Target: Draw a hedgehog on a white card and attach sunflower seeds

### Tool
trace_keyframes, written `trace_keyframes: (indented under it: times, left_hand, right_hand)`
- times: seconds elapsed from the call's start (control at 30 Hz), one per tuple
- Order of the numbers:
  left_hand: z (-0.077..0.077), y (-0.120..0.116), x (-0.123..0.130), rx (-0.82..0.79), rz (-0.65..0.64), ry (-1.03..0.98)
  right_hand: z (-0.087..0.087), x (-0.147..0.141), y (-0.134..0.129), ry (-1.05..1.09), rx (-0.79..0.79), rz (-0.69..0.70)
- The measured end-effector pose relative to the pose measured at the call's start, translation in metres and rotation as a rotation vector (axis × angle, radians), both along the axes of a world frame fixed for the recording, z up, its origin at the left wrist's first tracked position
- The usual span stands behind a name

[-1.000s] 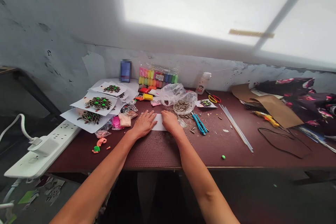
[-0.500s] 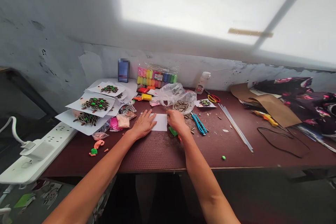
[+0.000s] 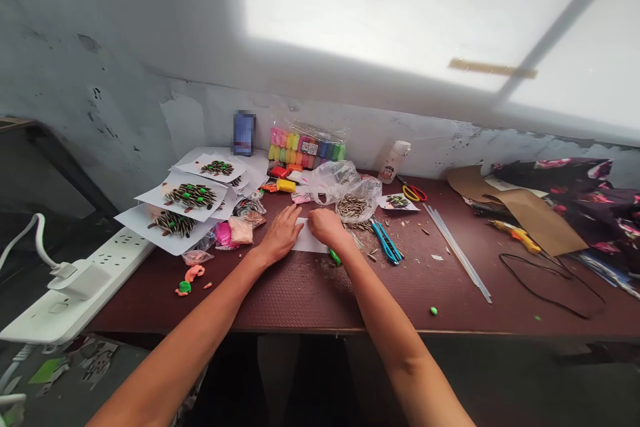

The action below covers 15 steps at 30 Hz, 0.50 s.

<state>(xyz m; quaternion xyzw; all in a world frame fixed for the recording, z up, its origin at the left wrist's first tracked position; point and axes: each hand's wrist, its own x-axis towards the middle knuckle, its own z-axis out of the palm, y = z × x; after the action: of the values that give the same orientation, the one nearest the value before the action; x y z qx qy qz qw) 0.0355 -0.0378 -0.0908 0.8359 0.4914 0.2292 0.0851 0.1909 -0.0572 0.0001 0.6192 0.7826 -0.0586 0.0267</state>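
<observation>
My left hand (image 3: 283, 235) lies on a white paper sheet (image 3: 314, 245) with its fingers reaching the sheet's left part. My right hand (image 3: 327, 227) sits beside it, fingers curled down on the sheet's upper edge. Much of the paper is hidden under both hands. A small green clay strip (image 3: 335, 257) lies by my right wrist. Just beyond my right hand is a plastic bag of striped sunflower seeds (image 3: 353, 208). A blue craft knife (image 3: 386, 242) lies to the right of it.
Left of my hands lie papers bearing seed-and-clay pictures (image 3: 190, 195). Behind stands a pack of coloured clay (image 3: 306, 149). To the right are red scissors (image 3: 415, 193), glue sticks (image 3: 457, 253) and a yellow glue gun (image 3: 515, 237). The table's front edge (image 3: 325, 331) runs below my forearms.
My right hand has moved left from the paper's right edge back onto the sheet, closer to my left hand. The view has shifted slightly, and the green strip now shows by my wrist.
</observation>
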Motion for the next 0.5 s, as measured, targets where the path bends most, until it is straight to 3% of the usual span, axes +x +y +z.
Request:
trace_keyframes:
  times: [0.13,0.27,0.37,0.5]
  left_hand:
    - [0.007,-0.011,-0.009,-0.027,0.025,0.178]
    - [0.006,-0.018,-0.007,-0.007,0.067,0.215]
    - [0.007,-0.018,-0.008,0.04,0.094,0.131]
    - [0.016,-0.015,-0.014,0.121,0.031,-0.084]
  right_hand:
    - [0.001,-0.002,0.001,-0.015,0.007,-0.007]
    - [-0.001,0.001,-0.002,0.024,0.034,-0.036]
    - [0.003,0.013,-0.004,0.076,0.088,-0.128]
    - [0.016,0.043,-0.008,0.092,0.107,-0.312]
